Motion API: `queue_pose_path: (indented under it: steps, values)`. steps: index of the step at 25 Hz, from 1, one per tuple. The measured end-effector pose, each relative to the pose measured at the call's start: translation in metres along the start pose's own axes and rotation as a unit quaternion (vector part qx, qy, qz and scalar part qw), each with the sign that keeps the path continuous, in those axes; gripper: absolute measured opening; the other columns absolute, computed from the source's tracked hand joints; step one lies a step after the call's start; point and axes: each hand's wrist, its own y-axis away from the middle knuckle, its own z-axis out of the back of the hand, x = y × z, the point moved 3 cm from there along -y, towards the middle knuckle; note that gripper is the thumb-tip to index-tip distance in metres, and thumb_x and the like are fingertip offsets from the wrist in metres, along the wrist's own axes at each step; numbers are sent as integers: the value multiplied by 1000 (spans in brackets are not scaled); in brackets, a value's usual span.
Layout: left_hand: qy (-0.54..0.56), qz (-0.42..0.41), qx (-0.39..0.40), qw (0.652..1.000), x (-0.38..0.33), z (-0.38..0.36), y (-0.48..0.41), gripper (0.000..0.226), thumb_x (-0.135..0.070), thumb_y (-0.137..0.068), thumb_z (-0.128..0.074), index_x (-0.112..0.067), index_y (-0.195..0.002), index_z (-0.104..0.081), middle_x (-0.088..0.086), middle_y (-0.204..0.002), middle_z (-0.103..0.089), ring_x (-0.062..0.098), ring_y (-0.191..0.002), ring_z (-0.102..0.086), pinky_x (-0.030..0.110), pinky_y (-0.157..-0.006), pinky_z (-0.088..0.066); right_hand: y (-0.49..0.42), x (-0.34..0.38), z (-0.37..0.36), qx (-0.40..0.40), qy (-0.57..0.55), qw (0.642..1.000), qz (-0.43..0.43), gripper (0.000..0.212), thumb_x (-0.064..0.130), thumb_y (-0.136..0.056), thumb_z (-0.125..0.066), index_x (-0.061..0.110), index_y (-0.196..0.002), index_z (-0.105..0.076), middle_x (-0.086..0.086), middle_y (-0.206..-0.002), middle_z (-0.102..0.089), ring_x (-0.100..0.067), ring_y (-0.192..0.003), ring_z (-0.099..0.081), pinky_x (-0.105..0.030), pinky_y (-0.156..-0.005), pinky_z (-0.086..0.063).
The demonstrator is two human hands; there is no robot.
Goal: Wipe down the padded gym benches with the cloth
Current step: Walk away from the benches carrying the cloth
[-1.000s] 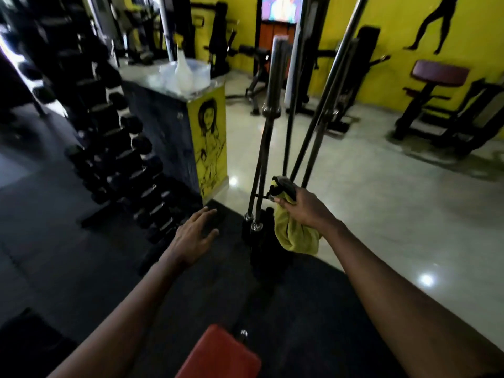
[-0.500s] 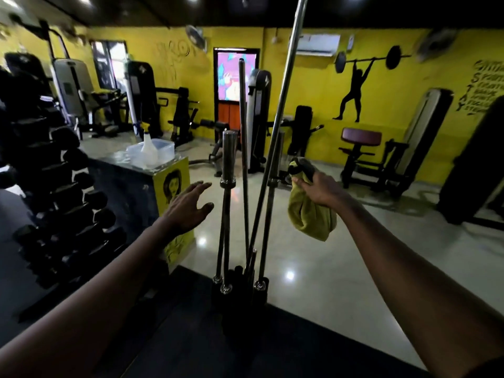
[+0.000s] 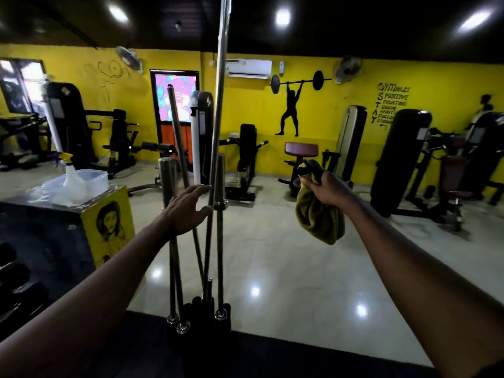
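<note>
Olive cloth (image 3: 319, 222) partly behind right hand (image 3: 331, 190)

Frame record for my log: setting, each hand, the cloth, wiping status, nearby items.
setting: gym, yellow walls, machines
left hand: fingers straight, at the upright barbells; contact unclear
right hand: grips the cloth, raised in air
cloth state: olive-yellow, bunched, hanging below the fist
wiping status: cloth touches no pad
padded seat: maroon, across the room by the wall
spray bottle: on the box at left
</note>
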Motion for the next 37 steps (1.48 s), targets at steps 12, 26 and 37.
queue_pose_path:
  steps: [12,26,37]
  values:
    - [4,-28,-27,999,-95,-88,-152,57,-15,-96,-65,-12,-148,-44,12,-151,-43,27,-133,-48,23,-99,-32,-112,-132,79,-25,9,1000,2,63,52,-103,-48,19,-155,-34,-23,-131,-61,-36,-116,-62,-30,-80,-39]
    - [-28,-21,-16,999,-75,-160,-354,60,-21,-95,-66,-14,-149,-41,16,-147,-45,33,-130,-50,46,-99,-50,-306,-219,45,-20,-58,998,30,50,46,-103,-52,6,-133,-54,-11,-97,-59,-33,-104,-66,-29,-77,-40]
    - [-63,86,-52,993,45,-192,-518,62,-17,-94,-67,-10,-150,-41,17,-148,-44,35,-134,-45,42,-104,-40,-531,-210,-30,5,-69,995,74,59,47,-103,-53,8,-147,-45,-25,-127,-62,-40,-118,-61,-31,-82,-37]
